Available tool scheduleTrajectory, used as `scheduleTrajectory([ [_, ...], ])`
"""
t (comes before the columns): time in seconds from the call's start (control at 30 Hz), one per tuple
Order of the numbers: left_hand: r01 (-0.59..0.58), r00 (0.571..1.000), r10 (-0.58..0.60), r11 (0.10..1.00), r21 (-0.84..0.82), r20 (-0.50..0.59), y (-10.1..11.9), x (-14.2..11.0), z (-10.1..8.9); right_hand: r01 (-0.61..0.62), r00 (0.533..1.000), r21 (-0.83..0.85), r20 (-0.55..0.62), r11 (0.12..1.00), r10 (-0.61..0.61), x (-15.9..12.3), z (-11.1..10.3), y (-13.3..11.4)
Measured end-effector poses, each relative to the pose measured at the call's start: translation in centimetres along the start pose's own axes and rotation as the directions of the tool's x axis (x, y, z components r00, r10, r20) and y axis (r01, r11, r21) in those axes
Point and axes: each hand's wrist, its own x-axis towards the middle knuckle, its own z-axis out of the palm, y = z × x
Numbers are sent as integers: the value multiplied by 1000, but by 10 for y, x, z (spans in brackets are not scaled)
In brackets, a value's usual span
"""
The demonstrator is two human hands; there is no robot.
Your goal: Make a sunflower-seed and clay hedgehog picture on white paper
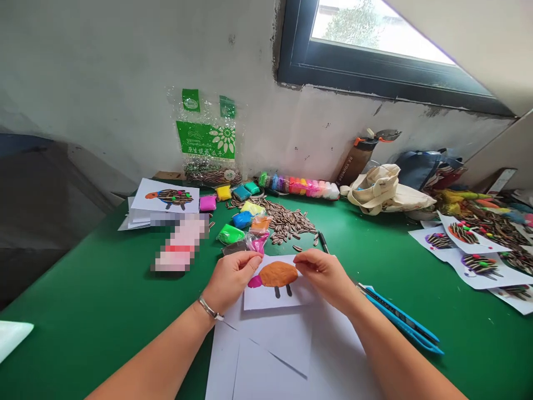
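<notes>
A small white paper card [260, 303] carries a flattened orange clay oval [278, 274], a magenta clay lump [255, 281] at its left end and two dark grey strips below like legs. My left hand [234, 278] pinches the card near its upper left edge, thumb and forefinger together. At the upper right, my right hand [322, 273] is closed in a pinch on the card beside the oval; its curled fingers are partly hidden. Beneath the card lie larger white sheets [275, 344]. Just beyond my hands is a magenta clay packet [259, 243].
Striped sunflower seeds [287, 219] lie behind the card among coloured clay packets [231, 234]. A black pen [323, 243] and a blue pencil-case-like holder [403, 319] are to the right. Finished cards rest at left [166, 195] and right [478, 264]. A seed bag [206, 139] leans against the wall.
</notes>
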Motion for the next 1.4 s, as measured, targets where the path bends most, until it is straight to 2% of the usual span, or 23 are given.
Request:
scheduleTrajectory([
  [0.2,-35,999,33,992,119,17,-7,2,0,48,999,-215,16,975,-45,-2,1,16],
  [0.4,-82,996,76,977,196,40,-8,3,0,113,993,-313,70,943,-95,-3,4,23],
  [0.6,-132,990,117,956,262,73,-9,2,-1,120,993,-374,32,920,-117,-7,5,27],
  [0.83,-171,985,150,930,325,89,-11,3,-1,206,976,-399,15,893,-219,-8,9,33],
  [1.07,-207,978,182,904,374,100,-14,5,0,221,972,-439,22,871,-236,-9,14,35],
  [1.4,-234,972,209,877,419,104,-16,6,0,227,967,-333,-35,915,-252,-20,6,39],
])
